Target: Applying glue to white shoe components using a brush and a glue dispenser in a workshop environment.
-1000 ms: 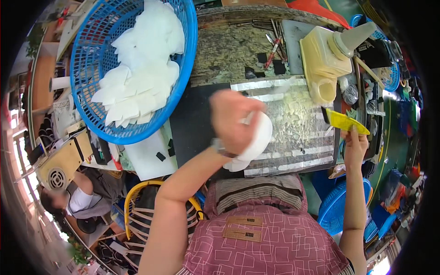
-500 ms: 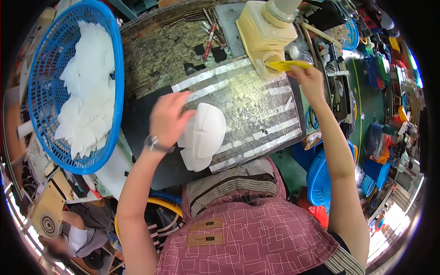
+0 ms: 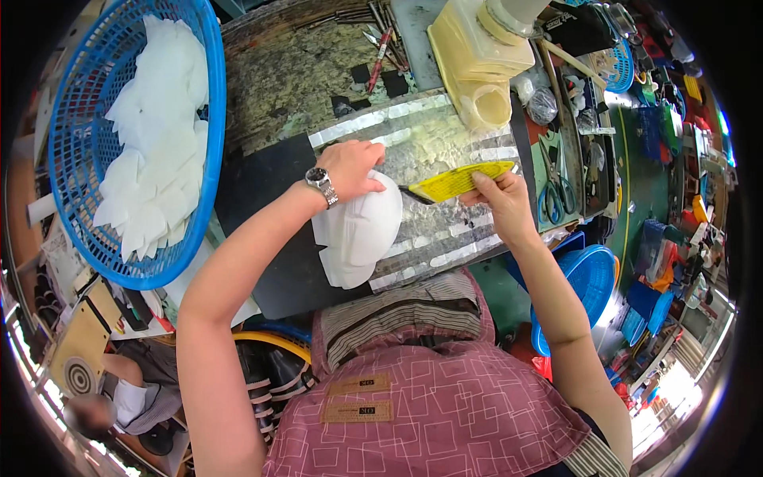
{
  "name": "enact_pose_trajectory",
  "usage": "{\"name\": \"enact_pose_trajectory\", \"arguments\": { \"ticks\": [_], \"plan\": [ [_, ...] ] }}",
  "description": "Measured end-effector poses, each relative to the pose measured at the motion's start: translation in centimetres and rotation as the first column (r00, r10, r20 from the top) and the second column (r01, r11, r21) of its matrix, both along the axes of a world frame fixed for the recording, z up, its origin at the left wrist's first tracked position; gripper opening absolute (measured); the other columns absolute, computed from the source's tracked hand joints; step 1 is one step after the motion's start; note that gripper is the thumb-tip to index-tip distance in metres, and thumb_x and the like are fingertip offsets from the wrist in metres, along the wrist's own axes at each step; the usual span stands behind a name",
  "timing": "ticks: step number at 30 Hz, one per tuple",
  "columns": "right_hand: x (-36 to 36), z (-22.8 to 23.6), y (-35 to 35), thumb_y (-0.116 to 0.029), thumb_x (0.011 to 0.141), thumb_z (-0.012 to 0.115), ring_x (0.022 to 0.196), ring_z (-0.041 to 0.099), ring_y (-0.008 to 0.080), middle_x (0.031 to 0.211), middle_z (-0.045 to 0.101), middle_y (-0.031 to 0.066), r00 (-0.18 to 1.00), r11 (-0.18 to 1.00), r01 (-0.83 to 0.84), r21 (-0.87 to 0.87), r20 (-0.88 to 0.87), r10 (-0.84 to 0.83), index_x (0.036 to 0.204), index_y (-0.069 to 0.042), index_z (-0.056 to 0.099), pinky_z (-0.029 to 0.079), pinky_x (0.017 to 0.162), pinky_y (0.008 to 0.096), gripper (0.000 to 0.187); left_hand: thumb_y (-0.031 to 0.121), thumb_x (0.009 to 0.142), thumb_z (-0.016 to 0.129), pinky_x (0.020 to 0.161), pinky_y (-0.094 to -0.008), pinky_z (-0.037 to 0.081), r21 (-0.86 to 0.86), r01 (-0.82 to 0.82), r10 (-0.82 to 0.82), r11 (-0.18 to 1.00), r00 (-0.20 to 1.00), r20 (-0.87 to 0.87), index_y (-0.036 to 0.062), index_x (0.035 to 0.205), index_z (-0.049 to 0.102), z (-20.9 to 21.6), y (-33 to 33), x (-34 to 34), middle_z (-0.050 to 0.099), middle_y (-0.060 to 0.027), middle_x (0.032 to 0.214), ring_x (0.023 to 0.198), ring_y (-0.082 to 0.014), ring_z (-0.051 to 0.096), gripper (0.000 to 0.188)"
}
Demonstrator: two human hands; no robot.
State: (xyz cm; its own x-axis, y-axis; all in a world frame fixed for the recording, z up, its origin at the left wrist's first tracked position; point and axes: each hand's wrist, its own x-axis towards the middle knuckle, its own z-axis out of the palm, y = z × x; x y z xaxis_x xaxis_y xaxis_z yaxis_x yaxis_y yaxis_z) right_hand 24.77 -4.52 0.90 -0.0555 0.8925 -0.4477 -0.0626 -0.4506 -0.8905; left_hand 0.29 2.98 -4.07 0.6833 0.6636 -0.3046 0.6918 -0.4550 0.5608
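Note:
Several overlapping white curved sheet pieces lie on the near left part of the work board. My left hand, with a watch at the wrist, rests at their far edge; thumb and fingers are apart, and the thumb touches the top piece. In my right hand a flat yellow spreader is pinched between thumb and fingers. Its dark tip points left, close to the right edge of the white pieces. A cream-coloured glue container with a round spout stands beyond my right hand.
At the left stands a blue basket piled with white pieces. Scissors lie right of the board, and a red pen lies behind it. Blue baskets stand lower right. Another person sits at the lower left.
My right hand has brought the yellow spreader from the container's spout down and left toward the white pieces. My left hand has moved right, onto their far edge.

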Motion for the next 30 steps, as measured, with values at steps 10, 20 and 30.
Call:
{"name": "enact_pose_trajectory", "arguments": {
  "ticks": [10,20,30],
  "plan": [
    [0.1,0.8,0.3,-0.012,0.084,0.054,0.065,0.061,0.0133,0.082,0.063,0.01,0.996,0.995,0.081,0.051,0.026,-0.083,0.095,0.005,0.057,0.05,0.061,0.0235,0.02,0.022,0.071,0.061,0.063,-0.0346,0.046,-0.323,-0.526,0.602,0.787,0.769,0.216,0.0116,0.076,0.063,-1.0,-1.4,-1.6,0.06,-0.0061,0.075,0.071,-0.0229,0.058,0.012],
    [-5.3,-2.9,2.1,-0.004,0.075,0.059,0.07,0.059,0.0185,0.086,0.062,0.0095,0.844,0.876,-0.449,0.175,0.406,0.352,0.091,-0.007,0.063,0.047,0.065,0.0271,0.017,0.014,0.071,0.058,0.064,-0.0334,0.046,-0.132,-0.265,0.273,0.955,0.961,0.04,0.0069,0.079,0.065,-1.4,1.2,-1.7,0.061,-0.0104,0.074,0.07,-0.025,0.059,0.013],
    [-4.5,-4.7,-3.1,-0.004,0.072,0.059,0.072,0.063,0.0227,0.085,0.064,0.0099,0.786,0.663,-0.58,0.473,0.538,0.304,0.094,-0.008,0.064,0.05,0.064,0.0319,0.023,0.018,0.072,0.059,0.061,-0.0303,0.045,-0.133,-0.237,0.247,0.962,0.967,0.061,0.0061,0.076,0.063,-1.6,1.2,-2.6,0.061,-0.0095,0.073,0.067,-0.0233,0.059,0.013]
  ]
}}
